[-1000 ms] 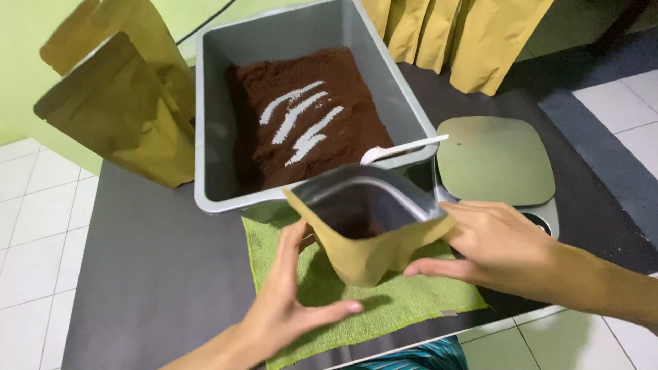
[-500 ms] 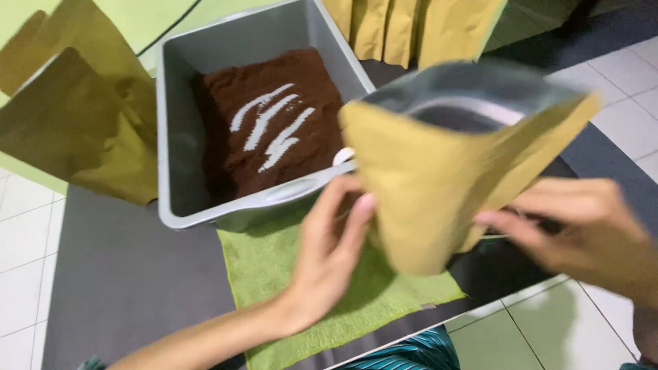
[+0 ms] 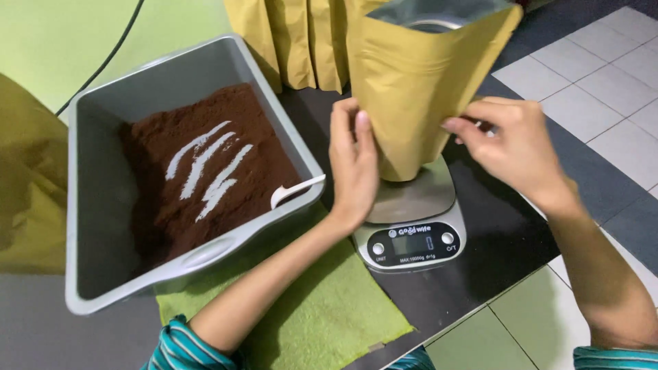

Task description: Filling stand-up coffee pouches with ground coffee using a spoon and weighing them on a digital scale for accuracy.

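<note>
An open mustard-yellow stand-up pouch [image 3: 421,82] with a silver lining stands on the steel platform of a small digital kitchen scale [image 3: 411,236]. My left hand [image 3: 353,161] presses flat against the pouch's left side. My right hand [image 3: 510,147] pinches its right edge. To the left sits a grey plastic tub [image 3: 96,233] filled with dark brown powder [image 3: 205,171]. A white spoon [image 3: 295,190] rests in the powder at the tub's near right rim.
A green cloth [image 3: 322,312] lies under the tub and my left forearm on the dark table [image 3: 493,240]. More yellow pouches [image 3: 295,38] stand behind the scale, another one [image 3: 27,185] at far left. Tiled floor [image 3: 603,75] lies beyond the table's right edge.
The pouch was lifted off the green cloth, carried right and set on the scale. Both hands moved with it and stay on its sides.
</note>
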